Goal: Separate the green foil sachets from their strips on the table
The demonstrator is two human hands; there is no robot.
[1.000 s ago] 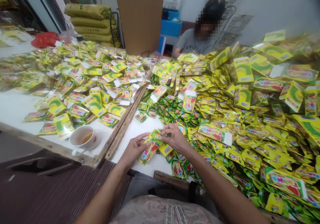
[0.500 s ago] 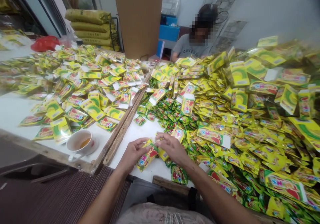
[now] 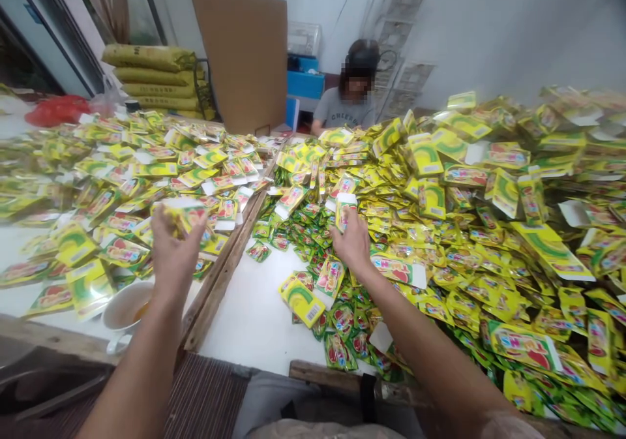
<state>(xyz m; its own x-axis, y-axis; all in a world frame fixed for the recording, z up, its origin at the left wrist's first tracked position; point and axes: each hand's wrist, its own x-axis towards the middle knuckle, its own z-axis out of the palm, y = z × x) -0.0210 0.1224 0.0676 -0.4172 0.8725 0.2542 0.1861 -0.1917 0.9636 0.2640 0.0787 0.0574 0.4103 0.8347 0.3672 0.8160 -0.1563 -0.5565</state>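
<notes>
My left hand [image 3: 173,246] is raised over the left table, closed on a yellow-green packet [image 3: 183,214] that is blurred by motion. My right hand [image 3: 351,242] reaches into the big heap of packets [image 3: 464,230] on the right table, its fingers closed on an upright yellow box-like packet [image 3: 345,207]. A loose yellow packet [image 3: 300,300] lies on the white tabletop [image 3: 249,315] below my right hand, among small green sachets [image 3: 342,321].
The left table [image 3: 19,295] holds a spread of filled packets [image 3: 147,178] and a white cup of tea [image 3: 124,308] at its near edge. A wooden rail [image 3: 222,276] divides the tables. Another person [image 3: 349,103] sits at the far end. Yellow sacks [image 3: 151,77] and cardboard [image 3: 239,54] stand behind.
My hands, together on one packet before, have parted. The left hand swung up and left over the left table with a packet; the right reached forward into the heap. The view tilted up.
</notes>
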